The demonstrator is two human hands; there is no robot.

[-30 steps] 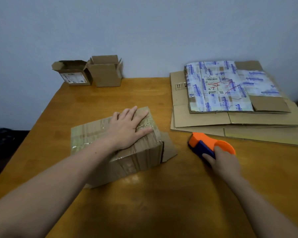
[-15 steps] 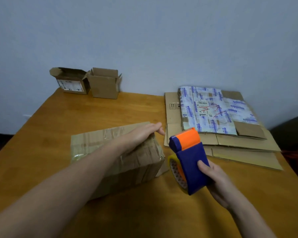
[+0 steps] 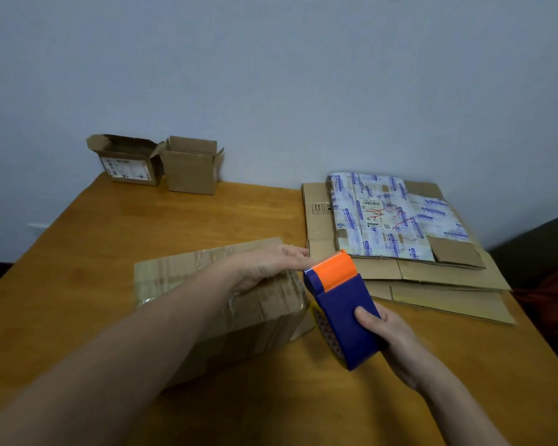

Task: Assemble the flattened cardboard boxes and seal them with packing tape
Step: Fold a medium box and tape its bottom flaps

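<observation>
A closed cardboard box [image 3: 187,275] wrapped in old clear tape lies on the wooden table [image 3: 207,217] in front of me. My left hand [image 3: 268,263] rests flat on its top near the right end, fingers straight. My right hand [image 3: 387,336] grips a blue and orange tape dispenser [image 3: 339,304] held up just right of the box, orange end pointing away from me. The tape roll shows at its lower left side. A loose flap sticks out under the box's right end.
A stack of flattened cardboard boxes [image 3: 432,278] lies at the right, the top one [image 3: 390,217] covered in blue-printed tape. Two small open boxes [image 3: 129,162] [image 3: 190,165] stand at the far left corner by the wall. A dark seat [image 3: 541,249] is right of the table.
My right hand lifted the tape dispenser off the table and brought it close to the box's right end. My left hand slid toward the box's right edge. The view tilted up.
</observation>
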